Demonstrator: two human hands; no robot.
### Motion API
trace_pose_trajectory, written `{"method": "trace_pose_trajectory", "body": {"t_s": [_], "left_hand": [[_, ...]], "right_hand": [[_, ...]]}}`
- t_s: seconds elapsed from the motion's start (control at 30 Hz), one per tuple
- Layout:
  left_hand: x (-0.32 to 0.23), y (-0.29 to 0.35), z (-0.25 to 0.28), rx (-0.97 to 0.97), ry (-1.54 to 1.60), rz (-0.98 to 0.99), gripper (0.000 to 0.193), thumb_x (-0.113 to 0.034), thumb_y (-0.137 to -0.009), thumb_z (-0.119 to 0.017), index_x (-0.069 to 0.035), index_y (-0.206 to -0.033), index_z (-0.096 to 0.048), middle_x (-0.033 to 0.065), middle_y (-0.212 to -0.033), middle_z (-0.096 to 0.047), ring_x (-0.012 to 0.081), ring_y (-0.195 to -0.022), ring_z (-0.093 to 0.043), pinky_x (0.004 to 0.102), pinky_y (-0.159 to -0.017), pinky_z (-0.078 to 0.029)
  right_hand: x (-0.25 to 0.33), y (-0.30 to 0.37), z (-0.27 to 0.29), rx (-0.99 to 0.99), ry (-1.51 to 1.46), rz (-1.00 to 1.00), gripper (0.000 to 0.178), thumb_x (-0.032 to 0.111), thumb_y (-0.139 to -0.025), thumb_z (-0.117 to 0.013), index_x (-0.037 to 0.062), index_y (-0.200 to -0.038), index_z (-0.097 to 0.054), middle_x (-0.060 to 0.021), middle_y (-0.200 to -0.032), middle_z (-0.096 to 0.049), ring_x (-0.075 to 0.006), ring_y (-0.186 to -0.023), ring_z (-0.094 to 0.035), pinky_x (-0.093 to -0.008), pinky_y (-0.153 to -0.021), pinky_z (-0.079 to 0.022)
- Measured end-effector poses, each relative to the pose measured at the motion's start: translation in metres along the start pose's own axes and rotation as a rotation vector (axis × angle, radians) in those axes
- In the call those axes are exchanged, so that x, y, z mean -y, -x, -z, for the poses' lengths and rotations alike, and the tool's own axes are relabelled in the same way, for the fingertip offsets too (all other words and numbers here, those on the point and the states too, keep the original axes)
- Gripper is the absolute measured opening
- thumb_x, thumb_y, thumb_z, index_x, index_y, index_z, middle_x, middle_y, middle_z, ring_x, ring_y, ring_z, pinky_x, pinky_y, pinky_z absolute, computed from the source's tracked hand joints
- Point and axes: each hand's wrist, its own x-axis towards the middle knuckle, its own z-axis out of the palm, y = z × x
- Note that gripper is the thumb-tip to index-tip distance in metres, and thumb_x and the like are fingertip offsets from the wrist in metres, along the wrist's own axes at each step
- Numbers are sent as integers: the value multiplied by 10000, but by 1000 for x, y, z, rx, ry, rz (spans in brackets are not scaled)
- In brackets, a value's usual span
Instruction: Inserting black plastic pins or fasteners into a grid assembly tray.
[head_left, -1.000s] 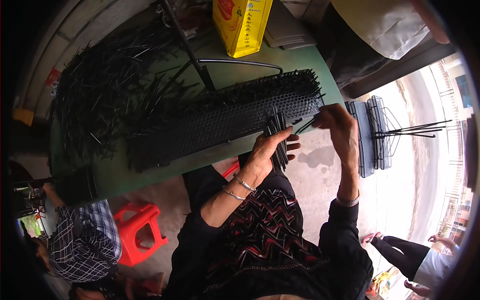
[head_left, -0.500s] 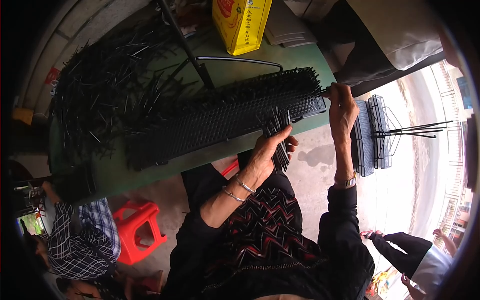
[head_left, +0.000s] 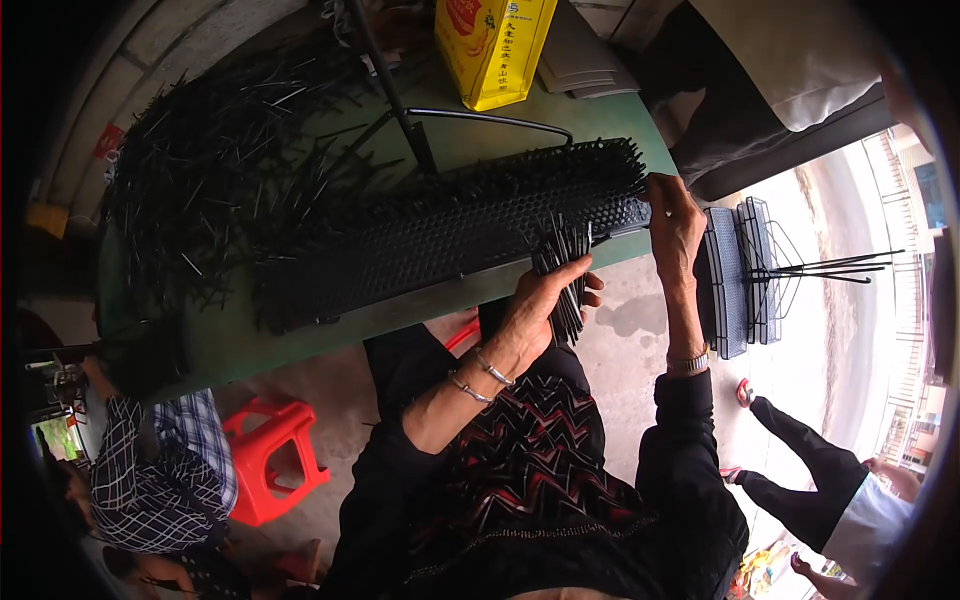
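Note:
A long black perforated panel (head_left: 400,262) lies along the near edge of the green table. Thick black bristle-like strips (head_left: 560,168) stand up from the holes in its far rows; the nearer rows show bare holes. My left hand (head_left: 540,305) is closed round a bundle of thin black strips (head_left: 566,258), held over the panel's near edge. At the panel's right end, my right hand (head_left: 679,225) is bent down with thumb and fingers pinched together. Whatever lies between those fingertips is too small and dark to make out.
Loose black strips (head_left: 200,180) lie heaped on the table's left. A black metal frame (head_left: 490,118) and a yellow package (head_left: 497,60) stand behind the panel. Wire-handled mesh racks (head_left: 728,285) are at the right. A red stool (head_left: 270,460) and a seated person (head_left: 150,480) are lower left; another person (head_left: 830,490) walks lower right.
My right hand has shifted slightly left and down at the panel's end. My left hand keeps its bundle, almost in place. The person at lower right has taken a step, legs now apart.

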Motion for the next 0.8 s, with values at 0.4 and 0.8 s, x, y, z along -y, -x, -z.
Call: {"method": "trace_pose_trajectory", "body": {"t_s": [0.4, 0.8], "left_hand": [[-9, 8, -5, -12, -17, -49, 218, -288, -884, -652, -108, -1007, -648, 62, -851, -694, 137, -698, -649, 245, -548, -465], [-6, 10, -7, -15, -88, -17, 216, -267, -867, -666, -108, -1012, -664, 55, -862, -710, 137, -710, -666, 236, -551, -450]], "right_hand": [[-12, 8, -10, -88, 482, 157, 228, 210, -918, -629, 211, -1136, -698, -67, -918, -550, -200, -781, -584, -318, -647, -472], [55, 35, 19, 616, -345, -255, 276, 179, -932, -611, -36, -1105, -625, -38, -790, -612, -102, -774, -571, -265, -698, -478]]}}
